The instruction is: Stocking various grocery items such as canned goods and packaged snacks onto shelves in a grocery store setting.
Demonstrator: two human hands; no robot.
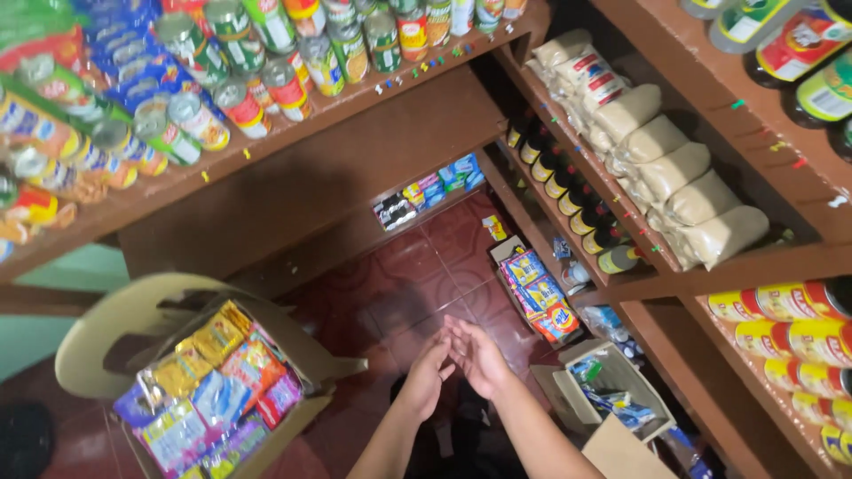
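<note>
My left hand [426, 377] and my right hand [477, 355] meet low in the middle of the head view, above the dark red tiled floor [399, 275]. Their fingers touch each other and are spread, and neither hand holds anything. To the left, closest to my left hand, a cardboard box [306, 350] full of colourful snack sachets [213, 381] rests on a beige plastic chair [133, 310]. To the right of my right hand an open cardboard box [568, 390] holds small packets.
Wooden shelves surround me: cans [231, 53] on the upper left shelf, brown paper-wrapped bags [674, 177] and dark bottles [577, 195] on the right, yellow-red cans [790, 328] lower right. A box of bright packets [537, 293] stands on the floor near the right shelving.
</note>
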